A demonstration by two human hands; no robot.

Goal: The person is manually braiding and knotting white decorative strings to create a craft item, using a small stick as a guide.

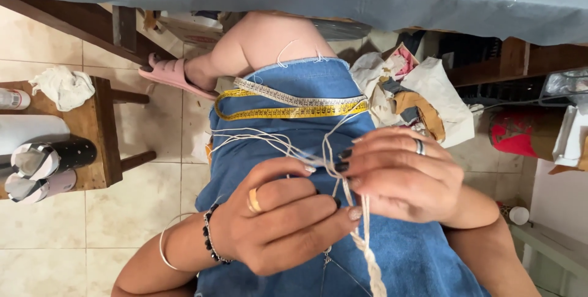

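Head view: left hand and right hand both pinch pale cord strands over the denim lap, braided cord hanging below, a yellow tape measure lying across the thigh

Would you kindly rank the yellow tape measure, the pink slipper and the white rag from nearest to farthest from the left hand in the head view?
From the left hand:
1. Tape measure, just above, on the lap.
2. Slipper, upper left, on the floor.
3. Rag, far left, on the wooden stool.
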